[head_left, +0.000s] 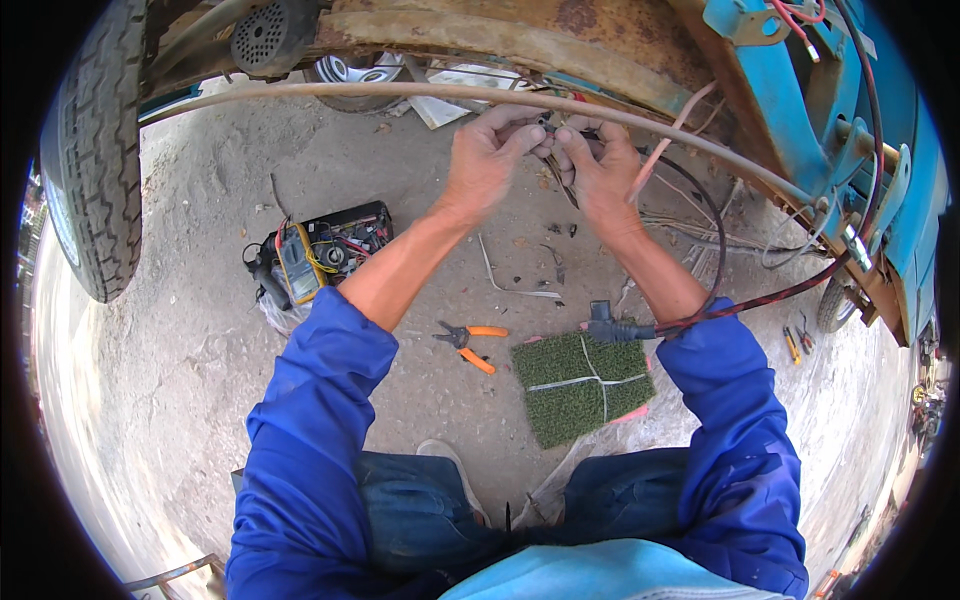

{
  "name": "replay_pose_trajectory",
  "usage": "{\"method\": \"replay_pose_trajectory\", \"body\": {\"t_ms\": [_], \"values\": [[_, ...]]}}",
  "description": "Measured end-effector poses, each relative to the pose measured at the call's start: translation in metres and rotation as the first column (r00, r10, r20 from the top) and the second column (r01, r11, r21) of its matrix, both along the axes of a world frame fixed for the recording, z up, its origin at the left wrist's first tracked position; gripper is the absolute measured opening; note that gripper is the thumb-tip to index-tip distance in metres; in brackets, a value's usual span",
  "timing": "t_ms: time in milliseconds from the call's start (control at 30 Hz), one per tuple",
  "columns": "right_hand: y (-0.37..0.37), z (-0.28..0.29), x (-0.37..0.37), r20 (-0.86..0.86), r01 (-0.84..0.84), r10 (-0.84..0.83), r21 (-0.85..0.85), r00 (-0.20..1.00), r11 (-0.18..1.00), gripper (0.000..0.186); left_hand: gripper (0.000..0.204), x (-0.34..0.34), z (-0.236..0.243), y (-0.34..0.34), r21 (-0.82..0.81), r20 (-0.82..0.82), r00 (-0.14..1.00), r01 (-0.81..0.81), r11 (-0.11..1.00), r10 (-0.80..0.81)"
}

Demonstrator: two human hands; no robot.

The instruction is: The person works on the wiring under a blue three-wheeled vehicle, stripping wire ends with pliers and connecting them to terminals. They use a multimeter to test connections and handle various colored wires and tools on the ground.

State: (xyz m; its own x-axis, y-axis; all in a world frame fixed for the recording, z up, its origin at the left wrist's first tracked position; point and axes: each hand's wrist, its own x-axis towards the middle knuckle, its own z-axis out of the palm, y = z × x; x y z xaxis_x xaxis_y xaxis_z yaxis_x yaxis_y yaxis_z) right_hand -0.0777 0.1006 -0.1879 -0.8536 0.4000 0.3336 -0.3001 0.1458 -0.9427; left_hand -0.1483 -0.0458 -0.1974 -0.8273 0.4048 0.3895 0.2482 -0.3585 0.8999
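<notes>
The left hand [487, 155] and right hand [600, 175] pinch thin dark wires [563, 180] near a long brown bar [440, 90], with room below.

Orange-handled pliers [463, 337] on grey ground [200, 390]

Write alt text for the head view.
The person's left hand and right hand hold dark wires beside a rusty vehicle frame. Lower down are orange-handled wire strippers, a yellow multimeter and string-tied artificial turf.

Person's forearms [405, 268] angled forward and inward; left hand [487, 155] and right hand [600, 175] close together, fingers [512, 114] curled, thumbs [522, 141] inward, both pinching.
</notes>
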Motion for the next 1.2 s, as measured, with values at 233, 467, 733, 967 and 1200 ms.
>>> {"method": "replay_pose_trajectory", "body": {"t_ms": [233, 467, 733, 967, 1200], "values": [[-0.001, 0.001, 0.003, -0.056, -0.021, 0.018, -0.058, 0.998, 0.998, 0.018, 0.027, 0.0, 0.005, -0.001, 0.0, 0.065, 0.997, 0.041, 0.999, -0.041], [-0.002, 0.001, 0.0, -0.114, -0.041, 0.036, -0.042, 0.993, 0.998, 0.021, 0.025, -0.003, 0.001, -0.001, 0.03, 0.094, 0.992, 0.081, 0.996, -0.083], [0.005, 0.003, 0.0, -0.029, 0.035, -0.035, 0.016, 0.999, 0.999, 0.025, 0.024, -0.009, 0.0, -0.001, 0.131, 0.181, 0.97, 0.138, 0.982, -0.161], [0.006, -0.004, -0.008, -0.023, -0.009, 0.009, 0.038, 1.0, 0.999, 0.026, 0.026, -0.01, -0.001, -0.005, 0.18, 0.207, 0.937, 0.245, 0.953, -0.28], [0.005, 0.001, -0.007, -0.054, 0.026, -0.015, 0.214, 0.998, 0.977, 0.025, 0.03, -0.002, 0.004, -0.002, 0.0, 0.096, 0.992, 0.086, 0.996, -0.085]]}}
